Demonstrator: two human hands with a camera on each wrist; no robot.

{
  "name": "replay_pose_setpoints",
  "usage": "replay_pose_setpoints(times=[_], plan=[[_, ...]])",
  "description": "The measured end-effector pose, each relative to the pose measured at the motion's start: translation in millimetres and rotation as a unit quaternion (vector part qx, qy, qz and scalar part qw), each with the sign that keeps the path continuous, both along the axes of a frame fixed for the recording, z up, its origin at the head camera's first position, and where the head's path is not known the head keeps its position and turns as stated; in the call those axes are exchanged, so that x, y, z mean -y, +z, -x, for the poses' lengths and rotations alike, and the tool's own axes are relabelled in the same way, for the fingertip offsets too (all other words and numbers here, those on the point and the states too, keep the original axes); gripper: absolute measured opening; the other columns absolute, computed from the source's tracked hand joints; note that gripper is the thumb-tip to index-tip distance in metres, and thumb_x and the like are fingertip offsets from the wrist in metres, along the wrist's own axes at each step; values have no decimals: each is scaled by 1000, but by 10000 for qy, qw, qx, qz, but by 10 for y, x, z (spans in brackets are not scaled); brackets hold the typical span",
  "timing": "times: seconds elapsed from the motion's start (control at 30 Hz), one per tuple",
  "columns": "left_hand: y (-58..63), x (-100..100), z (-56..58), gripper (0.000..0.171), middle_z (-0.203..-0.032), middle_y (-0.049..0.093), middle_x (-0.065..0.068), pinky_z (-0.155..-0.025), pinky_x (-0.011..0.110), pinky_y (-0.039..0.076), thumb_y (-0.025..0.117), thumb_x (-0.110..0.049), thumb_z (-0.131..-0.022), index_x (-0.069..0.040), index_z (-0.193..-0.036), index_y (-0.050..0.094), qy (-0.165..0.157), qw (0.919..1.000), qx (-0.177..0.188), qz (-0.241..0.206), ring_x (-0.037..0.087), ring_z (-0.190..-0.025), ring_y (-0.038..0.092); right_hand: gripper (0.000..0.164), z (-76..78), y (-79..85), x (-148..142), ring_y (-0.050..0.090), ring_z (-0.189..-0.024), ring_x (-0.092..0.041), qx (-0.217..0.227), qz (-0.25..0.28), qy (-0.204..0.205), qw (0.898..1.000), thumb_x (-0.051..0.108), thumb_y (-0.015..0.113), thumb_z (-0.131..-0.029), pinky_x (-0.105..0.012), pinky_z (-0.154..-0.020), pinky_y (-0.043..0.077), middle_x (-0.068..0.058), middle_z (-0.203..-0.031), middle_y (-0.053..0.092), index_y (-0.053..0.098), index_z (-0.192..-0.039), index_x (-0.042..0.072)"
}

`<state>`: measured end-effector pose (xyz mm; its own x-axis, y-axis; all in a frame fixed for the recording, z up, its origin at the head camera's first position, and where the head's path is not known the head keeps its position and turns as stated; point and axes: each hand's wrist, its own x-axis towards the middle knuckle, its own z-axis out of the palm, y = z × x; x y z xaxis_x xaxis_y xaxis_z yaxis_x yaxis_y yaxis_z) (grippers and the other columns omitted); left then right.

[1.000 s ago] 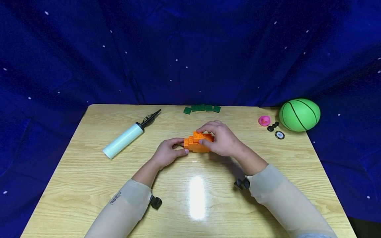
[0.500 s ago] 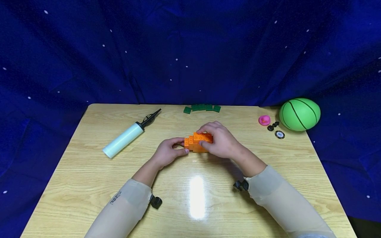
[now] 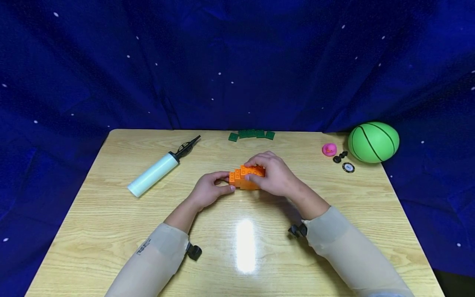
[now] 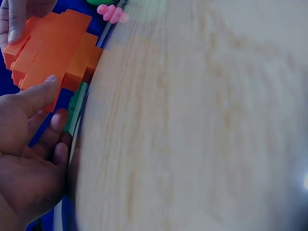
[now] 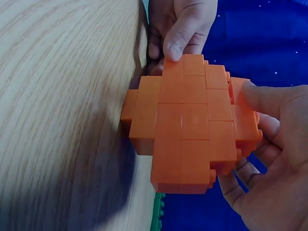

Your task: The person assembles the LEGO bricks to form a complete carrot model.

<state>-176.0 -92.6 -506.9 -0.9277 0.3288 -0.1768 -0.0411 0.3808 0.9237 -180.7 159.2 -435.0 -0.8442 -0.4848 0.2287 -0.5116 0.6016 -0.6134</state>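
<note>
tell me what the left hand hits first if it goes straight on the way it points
The orange bricks, which the left hand holds; beyond them, probably the right hand, though depth is hard to judge.

White glare (image 3: 246,246) streaks the tabletop (image 3: 96,231); the left wrist view looks hazy.

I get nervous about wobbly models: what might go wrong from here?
The orange model narrows toward the table, so a push from the right hand at its top could tip it. The left hand grips only one end; the overhanging opposite end might dip.
</note>
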Motion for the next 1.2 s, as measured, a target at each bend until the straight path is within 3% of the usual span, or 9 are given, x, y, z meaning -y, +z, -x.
replay_pose_setpoints(times=[0.67,0.97,1.2], plan=[[-9,-3,-14,49,-115,72,-1,-110,46,44,83,-22,-90,-13,-136,68,-15,9999,-22,-157,20,-120,63,27,-18,-96,-7,53,-119,-19,372,252,-282,9986,25,83,-91,-48,-102,48,5,-119,69,77,-116,19],[3,-7,-1,49,-115,72,-2,-111,46,44,83,-23,-91,-14,-136,68,3,9999,14,-151,20,-121,63,33,-34,-90,-27,56,-114,-20,614,433,-481,9960,28,85,-89,-43,-89,54,1,-122,68,77,-120,20],[5,-6,-6,50,-116,72,-1,-111,46,44,83,-23,-91,-14,-138,67,-22,9999,40,-133,20,-122,63,41,-8,-166,-113,57,-116,-22,901,631,-315,9934,37,82,-91,-45,-93,50,-1,-130,66,74,-128,20]])
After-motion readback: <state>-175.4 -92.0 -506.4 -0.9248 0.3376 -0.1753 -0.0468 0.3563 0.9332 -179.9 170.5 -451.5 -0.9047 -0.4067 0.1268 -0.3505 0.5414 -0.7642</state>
